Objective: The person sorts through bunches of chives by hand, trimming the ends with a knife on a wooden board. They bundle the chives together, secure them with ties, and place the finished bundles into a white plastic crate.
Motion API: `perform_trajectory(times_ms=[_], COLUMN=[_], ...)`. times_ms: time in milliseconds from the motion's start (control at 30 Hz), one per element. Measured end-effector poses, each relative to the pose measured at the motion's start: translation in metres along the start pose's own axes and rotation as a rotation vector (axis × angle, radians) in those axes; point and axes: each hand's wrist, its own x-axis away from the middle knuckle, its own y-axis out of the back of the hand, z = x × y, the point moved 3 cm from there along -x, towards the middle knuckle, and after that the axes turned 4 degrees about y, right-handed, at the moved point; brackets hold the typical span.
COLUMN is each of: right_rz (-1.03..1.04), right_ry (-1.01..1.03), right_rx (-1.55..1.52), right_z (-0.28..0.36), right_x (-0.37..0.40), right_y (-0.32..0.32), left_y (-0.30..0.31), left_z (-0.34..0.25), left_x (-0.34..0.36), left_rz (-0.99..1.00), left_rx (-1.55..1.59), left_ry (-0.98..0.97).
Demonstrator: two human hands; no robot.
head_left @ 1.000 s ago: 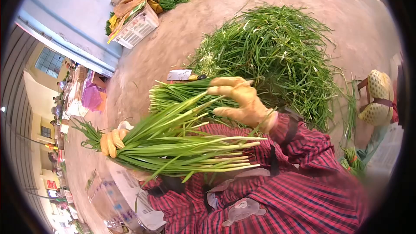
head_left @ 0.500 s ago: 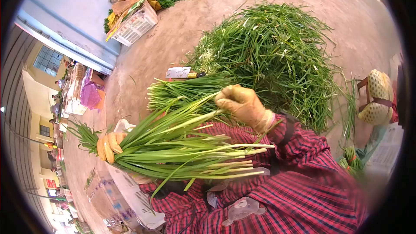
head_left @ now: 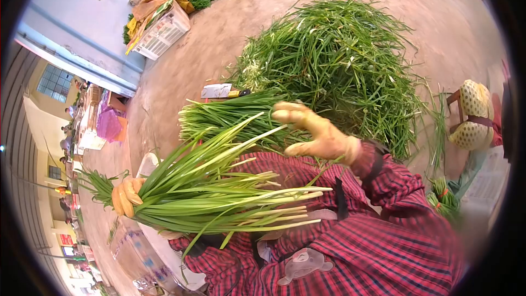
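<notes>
My left hand (head_left: 127,196), in a tan glove, is closed around the leafy end of a bunch of garlic chives (head_left: 208,200). Their pale stems fan out to the right over my plaid clothing. Just off the stem tips, my right hand (head_left: 320,137), gloved too, has its fingers apart and holds nothing. Behind the bunch lies a neat pile of garlic chives (head_left: 224,116) with stems facing left. A cleaver (head_left: 218,91) with a black and yellow handle rests at its far edge.
A large loose heap of greens (head_left: 334,60) covers the floor ahead. A small cushioned stool (head_left: 474,114) stands at right, near tied bundles (head_left: 445,197). A white crate (head_left: 164,32) sits by the wall; another light crate (head_left: 170,252) is below my left hand.
My right hand has opened from a pinch and let go of the stems it held. The view has shifted slightly; my left hand still grips the bunch.
</notes>
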Motion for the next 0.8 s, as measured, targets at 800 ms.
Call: perform_trajectory(times_ms=[800], right_rz=[0.065], right_ry=[-0.216], right_rx=[-0.947], right_z=[0.016], right_x=[0.004], right_y=[-0.037], left_y=[-0.029], left_z=[-0.002], left_x=[0.006], left_rz=[-1.033], left_rx=[-0.308], left_ry=[-0.022])
